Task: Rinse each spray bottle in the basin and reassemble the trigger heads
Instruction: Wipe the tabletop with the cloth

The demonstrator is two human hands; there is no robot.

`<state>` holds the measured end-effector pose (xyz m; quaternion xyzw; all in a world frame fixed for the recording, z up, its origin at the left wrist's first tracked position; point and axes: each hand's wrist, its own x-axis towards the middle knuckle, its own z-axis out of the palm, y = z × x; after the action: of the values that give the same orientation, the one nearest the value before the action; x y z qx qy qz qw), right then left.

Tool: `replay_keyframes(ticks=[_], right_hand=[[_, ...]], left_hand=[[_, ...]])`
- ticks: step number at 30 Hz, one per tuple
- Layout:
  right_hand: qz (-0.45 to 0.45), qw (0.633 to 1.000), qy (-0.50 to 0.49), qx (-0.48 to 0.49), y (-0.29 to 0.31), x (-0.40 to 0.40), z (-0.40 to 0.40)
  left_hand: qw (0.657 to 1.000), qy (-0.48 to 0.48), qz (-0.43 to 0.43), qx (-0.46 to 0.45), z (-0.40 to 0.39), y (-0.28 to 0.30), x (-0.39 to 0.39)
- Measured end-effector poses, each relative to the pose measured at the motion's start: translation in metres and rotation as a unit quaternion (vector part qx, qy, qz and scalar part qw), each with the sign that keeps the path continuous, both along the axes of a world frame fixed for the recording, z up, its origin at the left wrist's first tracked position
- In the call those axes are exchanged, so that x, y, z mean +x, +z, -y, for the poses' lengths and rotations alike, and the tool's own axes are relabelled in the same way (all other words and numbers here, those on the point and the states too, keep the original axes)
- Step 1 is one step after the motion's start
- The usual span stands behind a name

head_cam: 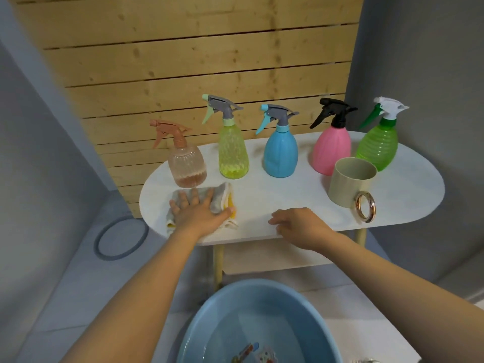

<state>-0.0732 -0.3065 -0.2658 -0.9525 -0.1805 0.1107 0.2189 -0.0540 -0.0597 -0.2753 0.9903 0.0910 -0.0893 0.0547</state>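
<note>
Spray bottles, five, trigger heads fitted, in a row on the white table (408, 195): peach (187, 166), yellow-green (233, 155), blue (280, 155), pink (330, 150), green (378, 148). No legible labels. Beige mug (349, 183), one. Folded cloth (222, 203), one, under flat left hand (195, 210), fingers released. Right hand (298, 225) rests loosely curled on the table, holding nothing. Blue basin (199, 328), one, below.

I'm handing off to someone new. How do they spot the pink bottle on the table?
Look at the white oval table in front of the slatted wood wall. Five spray bottles stand in a row along its back; the pink bottle is fourth from the left, just behind the beige cup. It alone has an opaque pink body and an all-black trigger head.
</note>
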Motion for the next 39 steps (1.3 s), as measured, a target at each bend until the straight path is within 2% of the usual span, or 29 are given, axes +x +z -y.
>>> replay_keyframes(ticks=[3,4,6,9,11,14,16,19,21,23,30,32,35,39], right_hand=[[0.005,1.0,0.001,0.013,-0.002,-0.005,0.005],[0.032,0.999,-0.009,0.008,-0.002,-0.006,0.006],[0.144,0.988,-0.062,0.017,0.002,-0.01,0.009],[0.316,0.926,-0.2,0.05,0.013,-0.011,0.021],[0.354,0.885,-0.298,0.055,0.018,-0.009,0.033],[0.332,0.849,-0.406,0.071,0.023,-0.01,0.053],[0.27,0.85,-0.445,0.081,0.024,-0.01,0.064],[0.124,0.864,-0.474,0.119,0.022,-0.003,0.076],[0.045,0.871,-0.471,0.13,0.021,0.002,0.084],[0.019,0.885,-0.448,0.127,0.022,0.005,0.09],[0.127,0.88,-0.422,0.179,0.026,-0.002,0.116],[0.161,0.88,-0.394,0.211,0.03,-0.006,0.117],[0.187,0.898,-0.328,0.226,0.036,-0.007,0.106],[0.166,0.934,-0.256,0.188,0.034,0.001,0.079]], left_hand=[[0.997,-0.078,-0.003,0.017,0.027,-0.003,-0.016],[0.995,-0.098,-0.003,0.023,0.035,-0.005,-0.022],[0.993,-0.112,0.005,0.027,0.045,-0.008,-0.03],[0.996,-0.089,0.006,0.013,0.053,-0.008,-0.027],[0.997,-0.077,-0.001,0.013,0.061,-0.006,-0.02],[0.997,-0.082,-0.001,0.007,0.08,-0.006,-0.009],[0.996,-0.087,0.008,0.007,0.093,-0.007,-0.002],[0.996,-0.091,0.02,0.009,0.116,-0.008,0.011],[0.994,-0.1,0.029,0.01,0.136,-0.009,0.02],[0.993,-0.11,0.038,0.009,0.153,-0.01,0.026],[0.984,-0.175,0.04,0.0,0.199,-0.009,0.029],[0.978,-0.197,0.033,-0.052,0.195,-0.005,0.025],[0.967,-0.135,0.04,-0.212,0.173,0.005,0.023],[0.955,-0.185,0.097,-0.21,0.157,0.002,0.01]])
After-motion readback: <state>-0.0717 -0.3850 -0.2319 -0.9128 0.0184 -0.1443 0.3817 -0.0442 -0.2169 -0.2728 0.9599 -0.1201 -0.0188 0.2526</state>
